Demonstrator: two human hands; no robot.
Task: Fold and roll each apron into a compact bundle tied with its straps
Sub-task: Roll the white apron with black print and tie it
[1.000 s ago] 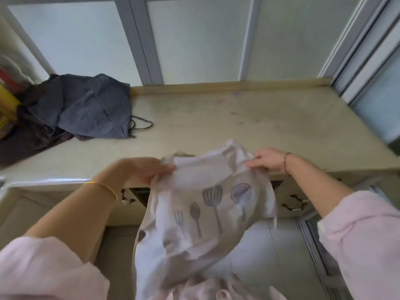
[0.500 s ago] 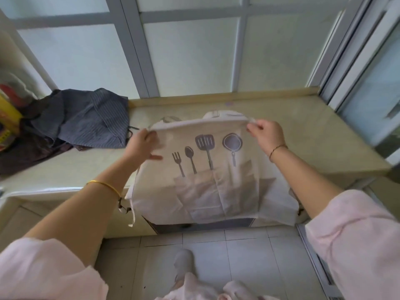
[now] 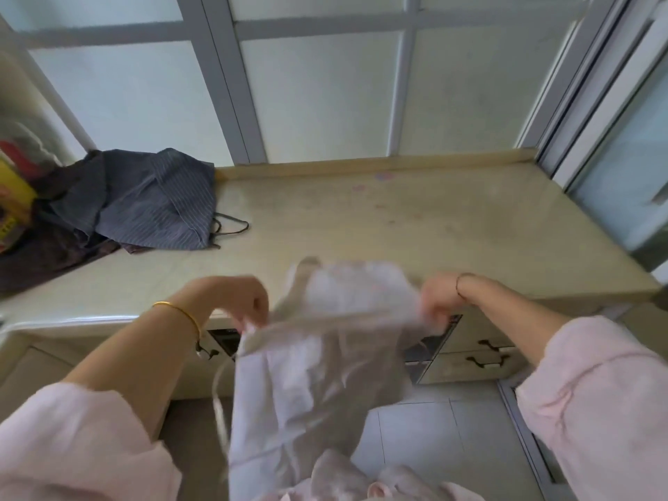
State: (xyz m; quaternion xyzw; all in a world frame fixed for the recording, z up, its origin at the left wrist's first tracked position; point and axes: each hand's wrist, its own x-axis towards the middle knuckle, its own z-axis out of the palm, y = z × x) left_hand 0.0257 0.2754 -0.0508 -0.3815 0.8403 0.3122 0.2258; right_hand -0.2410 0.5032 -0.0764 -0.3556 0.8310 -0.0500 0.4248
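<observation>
You held the pale apron [image 3: 318, 374] by its top edge just in front of the counter [image 3: 397, 226], hanging toward the floor. Your left hand [image 3: 238, 301] and right hand [image 3: 437, 301] each kept a closed grip on a corner, though both were blurred. The cloth looked light, soft and limp, so the hems seemed the best holds. A strap [image 3: 218, 403] dangled loose. The drawers [image 3: 480, 359] below were shut, their contents unseen.

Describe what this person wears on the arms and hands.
Loose pale pink sleeves, pushed up past the forearms, on both arms. A thin gold bangle circles the left wrist, a thin dark bracelet the right. The left hand and right hand are ungloved; blur hides any rings.
</observation>
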